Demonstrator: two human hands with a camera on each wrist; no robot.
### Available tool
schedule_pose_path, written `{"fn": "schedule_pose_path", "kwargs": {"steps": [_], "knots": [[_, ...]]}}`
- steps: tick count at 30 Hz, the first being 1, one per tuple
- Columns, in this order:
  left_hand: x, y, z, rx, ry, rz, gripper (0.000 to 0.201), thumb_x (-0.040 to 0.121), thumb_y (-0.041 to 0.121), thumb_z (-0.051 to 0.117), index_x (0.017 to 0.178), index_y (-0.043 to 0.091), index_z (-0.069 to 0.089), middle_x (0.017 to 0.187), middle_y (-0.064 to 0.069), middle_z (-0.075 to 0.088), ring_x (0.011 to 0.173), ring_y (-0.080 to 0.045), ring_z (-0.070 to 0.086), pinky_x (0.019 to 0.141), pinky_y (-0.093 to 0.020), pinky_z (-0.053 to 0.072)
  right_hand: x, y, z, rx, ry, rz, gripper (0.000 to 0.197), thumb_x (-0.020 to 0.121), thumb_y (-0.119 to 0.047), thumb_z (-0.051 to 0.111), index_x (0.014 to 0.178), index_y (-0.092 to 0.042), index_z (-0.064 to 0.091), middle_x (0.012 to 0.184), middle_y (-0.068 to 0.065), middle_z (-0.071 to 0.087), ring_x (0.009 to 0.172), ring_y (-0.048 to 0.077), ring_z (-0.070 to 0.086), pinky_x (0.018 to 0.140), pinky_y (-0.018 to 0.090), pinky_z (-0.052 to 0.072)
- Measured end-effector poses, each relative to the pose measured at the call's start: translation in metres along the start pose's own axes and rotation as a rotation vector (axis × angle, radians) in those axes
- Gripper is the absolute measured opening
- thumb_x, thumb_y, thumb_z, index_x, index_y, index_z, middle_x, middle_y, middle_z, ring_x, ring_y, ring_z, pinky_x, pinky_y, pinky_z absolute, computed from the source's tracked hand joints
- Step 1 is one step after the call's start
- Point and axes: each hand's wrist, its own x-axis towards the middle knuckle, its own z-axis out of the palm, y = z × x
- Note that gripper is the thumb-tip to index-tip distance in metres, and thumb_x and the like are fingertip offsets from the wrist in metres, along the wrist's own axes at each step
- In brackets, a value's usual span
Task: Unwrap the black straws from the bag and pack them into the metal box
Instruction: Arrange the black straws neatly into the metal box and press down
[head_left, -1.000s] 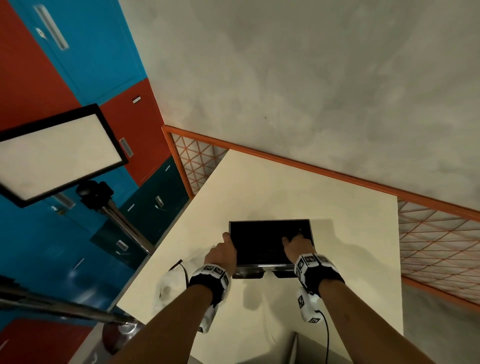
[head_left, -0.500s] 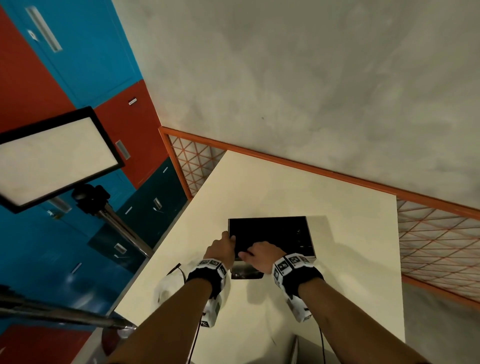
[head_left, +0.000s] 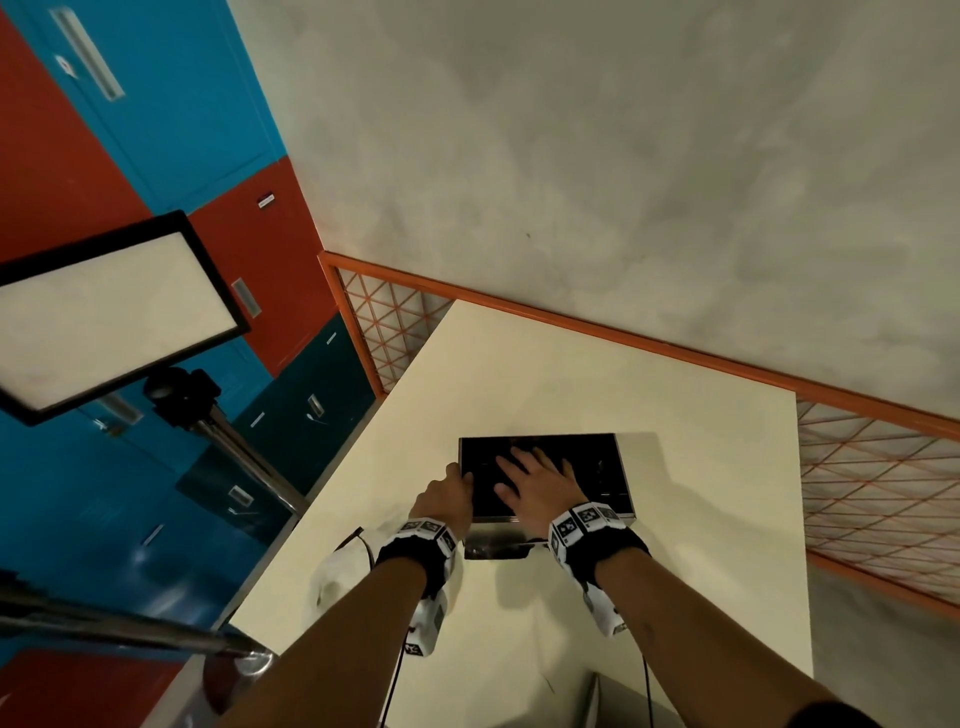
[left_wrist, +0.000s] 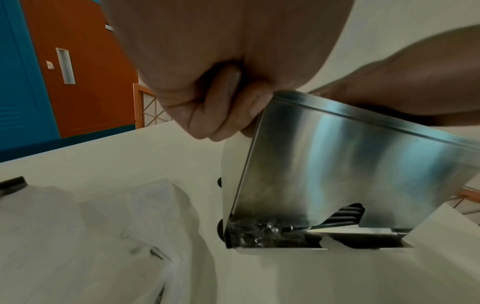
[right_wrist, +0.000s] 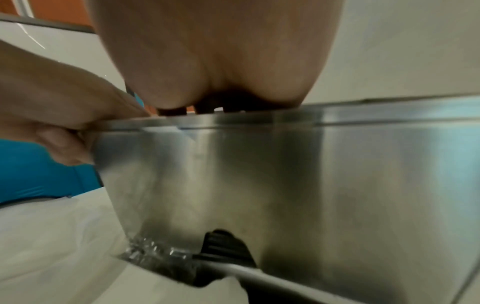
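The metal box (head_left: 626, 512) stands on the cream table (head_left: 701, 545), its top filled with black straws (head_left: 602, 465). My left hand (head_left: 448, 493) grips the box's near-left corner, thumb on the rim and fingers curled against the side wall (left_wrist: 207, 117). My right hand (head_left: 535, 486) lies flat on the straws inside the box with its fingers spread. In the left wrist view the shiny box (left_wrist: 337, 160) shows straws (left_wrist: 346, 214) through a cutout low in its front. The right wrist view shows the same box wall (right_wrist: 285, 174) under my palm (right_wrist: 215, 61).
A crumpled clear plastic bag (head_left: 337, 571) lies on the table left of my left wrist, near the table's left edge. A light panel on a stand (head_left: 109, 312) rises at the left. An orange-framed mesh fence (head_left: 883, 483) borders the table's far and right sides.
My right hand left the box's near-right corner, swung left, and now lies flat on the straws in the middle. The left hand stayed at the near-left corner.
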Motion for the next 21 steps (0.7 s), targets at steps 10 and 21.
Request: {"fn": "schedule_pose_path", "kwargs": {"steps": [10, 21], "knots": [[0.0, 0.001, -0.001, 0.006, -0.002, -0.003, 0.04, 0.107, 0.043, 0.025, 0.122, 0.011, 0.045, 0.113, -0.021, 0.066, 0.103, -0.042, 0.064, 0.086, -0.045, 0.051, -0.033, -0.011, 0.003, -0.019, 0.029, -0.04, 0.067, 0.096, -0.064, 0.017, 0.144, -0.025, 0.041, 0.157, -0.001, 0.027, 0.145, 0.024, 0.024, 0.114, 0.056, 0.023], [-0.003, 0.001, -0.004, 0.016, -0.009, 0.01, 0.042, 0.108, 0.043, 0.024, 0.126, 0.011, 0.044, 0.116, -0.02, 0.066, 0.104, -0.042, 0.064, 0.085, -0.045, 0.05, -0.035, 0.03, -0.012, 0.201, 0.291, -0.032, 0.03, 0.097, -0.038, 0.044, 0.104, -0.017, 0.065, 0.113, 0.001, 0.053, 0.105, 0.023, 0.056, 0.088, 0.04, 0.047]]}}
